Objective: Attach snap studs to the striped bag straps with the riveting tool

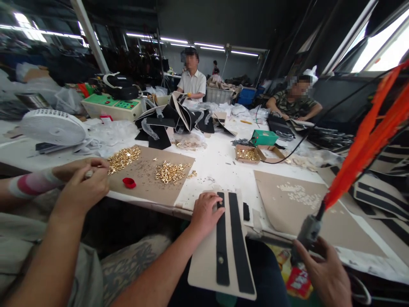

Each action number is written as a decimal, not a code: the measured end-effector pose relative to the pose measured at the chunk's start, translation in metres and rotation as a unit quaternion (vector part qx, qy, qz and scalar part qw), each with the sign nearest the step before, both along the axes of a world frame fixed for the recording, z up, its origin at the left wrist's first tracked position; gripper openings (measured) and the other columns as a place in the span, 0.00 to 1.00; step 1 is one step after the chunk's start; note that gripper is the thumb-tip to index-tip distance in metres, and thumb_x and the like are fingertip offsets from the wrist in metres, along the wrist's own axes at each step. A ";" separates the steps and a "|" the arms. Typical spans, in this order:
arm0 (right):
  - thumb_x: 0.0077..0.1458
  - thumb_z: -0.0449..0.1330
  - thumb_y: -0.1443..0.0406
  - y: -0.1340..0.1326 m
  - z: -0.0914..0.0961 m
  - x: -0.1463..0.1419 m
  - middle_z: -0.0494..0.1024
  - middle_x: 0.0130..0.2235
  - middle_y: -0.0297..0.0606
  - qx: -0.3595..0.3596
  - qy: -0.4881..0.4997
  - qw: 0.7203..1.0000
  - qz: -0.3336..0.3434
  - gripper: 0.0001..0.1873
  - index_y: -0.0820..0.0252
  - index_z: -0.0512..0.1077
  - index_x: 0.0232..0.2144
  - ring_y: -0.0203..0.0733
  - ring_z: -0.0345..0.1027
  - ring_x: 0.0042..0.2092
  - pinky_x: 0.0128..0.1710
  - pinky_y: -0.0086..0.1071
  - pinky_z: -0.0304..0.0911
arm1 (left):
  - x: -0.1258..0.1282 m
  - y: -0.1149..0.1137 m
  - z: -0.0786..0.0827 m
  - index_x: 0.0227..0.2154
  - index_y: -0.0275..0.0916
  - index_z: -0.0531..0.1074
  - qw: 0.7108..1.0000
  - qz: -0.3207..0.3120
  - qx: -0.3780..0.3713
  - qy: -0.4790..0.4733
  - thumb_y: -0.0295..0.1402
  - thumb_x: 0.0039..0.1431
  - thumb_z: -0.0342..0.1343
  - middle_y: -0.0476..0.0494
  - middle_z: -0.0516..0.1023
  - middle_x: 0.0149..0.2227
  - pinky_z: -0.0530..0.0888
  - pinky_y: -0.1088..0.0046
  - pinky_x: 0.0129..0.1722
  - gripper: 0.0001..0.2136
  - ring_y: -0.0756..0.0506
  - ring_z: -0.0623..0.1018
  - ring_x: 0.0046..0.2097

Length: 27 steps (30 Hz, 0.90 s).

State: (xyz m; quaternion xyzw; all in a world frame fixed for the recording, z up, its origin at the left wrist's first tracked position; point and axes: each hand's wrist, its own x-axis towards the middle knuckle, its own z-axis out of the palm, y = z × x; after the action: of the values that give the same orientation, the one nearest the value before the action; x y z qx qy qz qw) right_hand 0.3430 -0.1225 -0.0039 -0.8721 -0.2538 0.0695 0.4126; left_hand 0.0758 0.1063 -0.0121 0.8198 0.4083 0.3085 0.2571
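Observation:
A pale board lies across my lap and the table edge, with two long black straps on it. My left hand rests flat on the top of the board, its fingers on the left strap; it grips nothing. At the lower right, my right hand is closed round the handle of a grey tool. A bright orange cord runs from the tool up to the right.
To my left a co-worker's two hands pinch a small part beside piles of gold metal fittings and a red cap on a brown cardboard sheet. Another cardboard sheet lies on the right. Two more people sit at the far side.

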 end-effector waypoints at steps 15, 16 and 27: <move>0.51 0.69 0.58 0.133 0.075 -0.082 0.77 0.33 0.35 0.344 0.335 0.849 0.222 0.21 0.58 0.73 0.47 0.42 0.73 0.34 0.34 0.35 0.72 | 0.001 -0.001 -0.005 0.42 0.45 0.81 0.999 0.015 -0.030 -0.020 0.32 0.55 0.69 0.47 0.79 0.50 0.70 0.58 0.58 0.11 0.40 0.73 0.56; 0.52 0.70 0.58 0.152 0.077 -0.094 0.75 0.30 0.32 0.360 0.329 0.844 0.225 0.20 0.58 0.73 0.44 0.39 0.71 0.30 0.30 0.32 0.69 | 0.001 -0.001 -0.005 0.42 0.46 0.81 0.999 0.016 -0.033 -0.022 0.32 0.55 0.69 0.48 0.79 0.50 0.70 0.59 0.57 0.12 0.41 0.73 0.56; 0.53 0.71 0.54 0.229 0.039 -0.129 0.68 0.20 0.28 0.314 0.234 0.885 0.251 0.18 0.59 0.70 0.30 0.36 0.62 0.21 0.21 0.30 0.62 | 0.000 0.000 0.001 0.43 0.47 0.81 0.998 0.009 -0.062 -0.017 0.34 0.55 0.70 0.47 0.79 0.50 0.70 0.56 0.56 0.12 0.39 0.72 0.57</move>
State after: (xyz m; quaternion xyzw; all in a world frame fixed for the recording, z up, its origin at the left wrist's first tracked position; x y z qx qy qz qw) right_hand 0.2140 0.1069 0.0351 -0.5627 -0.3690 0.2892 0.6808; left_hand 0.0760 0.1066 -0.0110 0.7933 0.4297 0.2983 0.3116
